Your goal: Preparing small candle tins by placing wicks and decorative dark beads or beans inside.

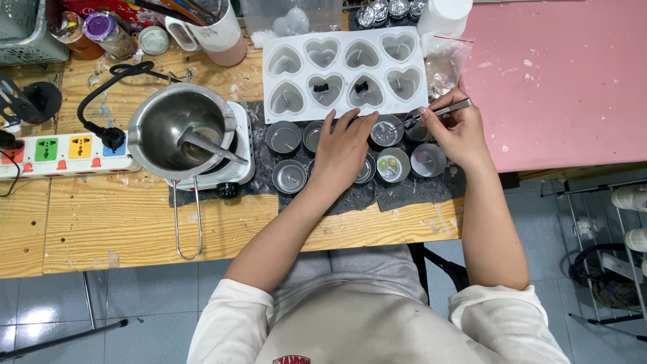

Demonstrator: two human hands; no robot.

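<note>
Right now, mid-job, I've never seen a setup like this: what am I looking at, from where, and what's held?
No machine here: a person's two bare hands, seen from a head-worn camera looking down. On the wooden table lies a dark mat with small round tins, a white heart mould behind them, and a steel pot on a small hotplate beside a power strip. The left hand rests over the tins. The right hand holds tweezers, tip at one tin.

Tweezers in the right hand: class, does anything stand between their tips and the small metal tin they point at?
Nothing visible does. The tweezers in the right hand reach the open tin from above; the left hand rests beside it.
</note>
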